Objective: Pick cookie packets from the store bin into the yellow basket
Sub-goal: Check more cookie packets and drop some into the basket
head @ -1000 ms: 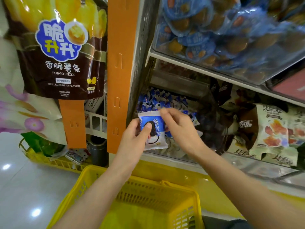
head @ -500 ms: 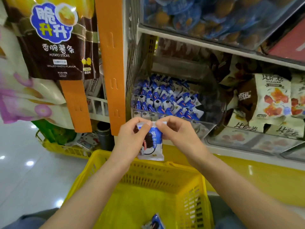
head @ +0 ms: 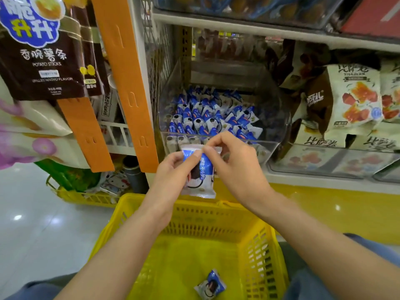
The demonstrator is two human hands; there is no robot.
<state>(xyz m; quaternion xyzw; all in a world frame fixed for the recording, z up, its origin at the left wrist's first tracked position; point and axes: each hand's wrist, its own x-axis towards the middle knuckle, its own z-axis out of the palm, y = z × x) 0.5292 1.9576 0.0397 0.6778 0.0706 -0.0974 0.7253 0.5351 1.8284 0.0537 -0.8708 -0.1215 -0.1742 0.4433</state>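
A blue-and-white cookie packet (head: 200,176) hangs upright just above the far rim of the yellow basket (head: 218,213). My left hand (head: 173,169) pinches its top left edge and my right hand (head: 231,163) pinches its top right edge. Behind them a clear store bin (head: 268,148) holds several more of the same packets (head: 207,118). One cookie packet (head: 210,284) lies on the basket floor near the front.
An orange hanging strip (head: 127,83) with potato-stick bags (head: 41,48) hangs at the left. Bins of other snack bags (head: 350,100) stand to the right on the shelf. A second yellow basket (head: 84,197) sits on the floor at the left.
Both hands have brought the packet out of the bin and down to the basket's far rim. The view has tilted downward, showing the packet on the basket floor.
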